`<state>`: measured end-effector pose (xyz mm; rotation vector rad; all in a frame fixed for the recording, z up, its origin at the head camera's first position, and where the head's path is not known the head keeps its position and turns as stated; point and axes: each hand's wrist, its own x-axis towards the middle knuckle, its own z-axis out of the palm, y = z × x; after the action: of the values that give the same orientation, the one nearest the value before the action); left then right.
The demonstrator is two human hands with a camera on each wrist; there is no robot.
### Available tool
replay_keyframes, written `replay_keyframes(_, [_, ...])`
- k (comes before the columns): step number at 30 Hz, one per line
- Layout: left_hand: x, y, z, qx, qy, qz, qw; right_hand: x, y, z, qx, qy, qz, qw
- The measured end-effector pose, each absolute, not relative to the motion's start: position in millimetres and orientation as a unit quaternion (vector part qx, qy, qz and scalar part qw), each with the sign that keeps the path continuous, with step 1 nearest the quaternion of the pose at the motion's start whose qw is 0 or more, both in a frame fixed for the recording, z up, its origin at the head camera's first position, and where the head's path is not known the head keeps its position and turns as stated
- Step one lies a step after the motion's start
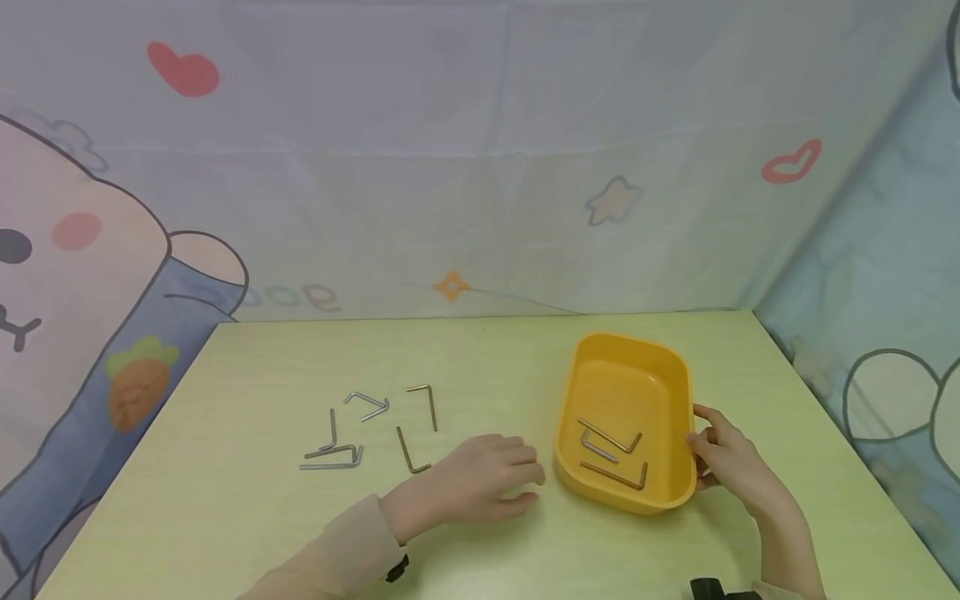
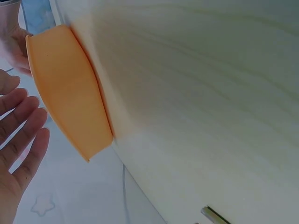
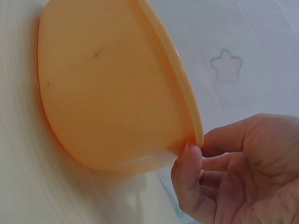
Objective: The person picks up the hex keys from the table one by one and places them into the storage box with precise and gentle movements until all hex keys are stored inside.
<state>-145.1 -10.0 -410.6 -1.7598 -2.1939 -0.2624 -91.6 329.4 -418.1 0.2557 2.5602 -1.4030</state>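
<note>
A yellow plastic bin [image 1: 626,504] stands right of the table's middle, with three L-shaped hex keys [image 1: 615,477] lying inside, two bronze-coloured and one silver. My right hand [image 1: 738,467] pinches the bin's right rim between thumb and fingers, which the right wrist view shows close up. Just left of the bin, my left hand [image 1: 483,479] hovers with relaxed fingers and holds nothing; in the left wrist view its fingers [image 2: 29,122] are apart from the bin wall [image 2: 70,93]. Further left, several more hex keys [image 1: 330,454] lie on the table, some overlapping.
A bronze-coloured hex key [image 1: 407,450] lies close to my left wrist, and another [image 1: 432,408] behind it. The pale wooden table [image 1: 495,358] ends at a printed cloth backdrop [image 1: 420,208]. A second cloth [image 1: 885,333] hangs along the right.
</note>
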Motion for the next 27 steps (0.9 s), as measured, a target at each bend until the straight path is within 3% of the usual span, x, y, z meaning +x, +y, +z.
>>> replay_keyframes(19, [-146.6,-55.7,-417.5,-0.567,-0.8,-0.085,0.176,-91.7,329.6,-416.0,0.083,0.867,-0.48,0.106])
replay_keyframes(27, [-149.2,-79.6,-422.8,-0.538,-0.824,-0.094,0.147,-91.0,330.4,-416.3,0.083,0.864,-0.484,0.111])
